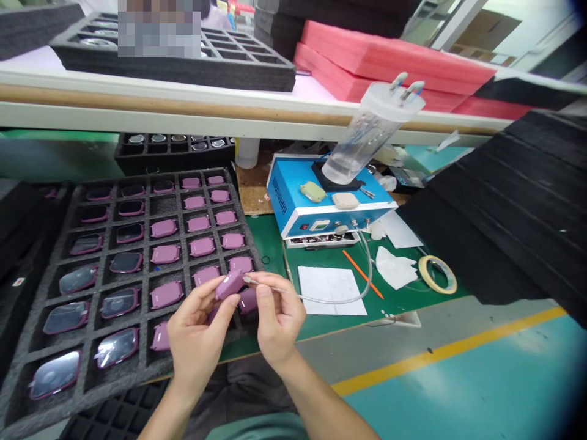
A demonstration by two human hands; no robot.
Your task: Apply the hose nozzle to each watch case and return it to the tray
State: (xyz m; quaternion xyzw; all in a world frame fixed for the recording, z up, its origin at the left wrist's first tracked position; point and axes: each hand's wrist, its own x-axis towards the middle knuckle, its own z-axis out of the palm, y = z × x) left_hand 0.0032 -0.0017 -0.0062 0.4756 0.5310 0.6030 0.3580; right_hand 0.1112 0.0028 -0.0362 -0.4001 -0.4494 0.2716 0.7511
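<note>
- Case [230,283], purple: held above the near right part of foam tray [98,386].
- Left hand [197,330]: fingers closed on the case.
- Right hand [279,321]: fingers pinching clear tube [330,300], tip at the case's end.
- Blue machine [293,186]: on green tabletop [266,235], beyond both hands.

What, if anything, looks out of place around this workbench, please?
A pale green case and a beige case sit on top of the blue machine, while many purple cases lie in the foam tray. A tiny blue speck in one tray compartment also stands out. I see no obvious spill.
</note>
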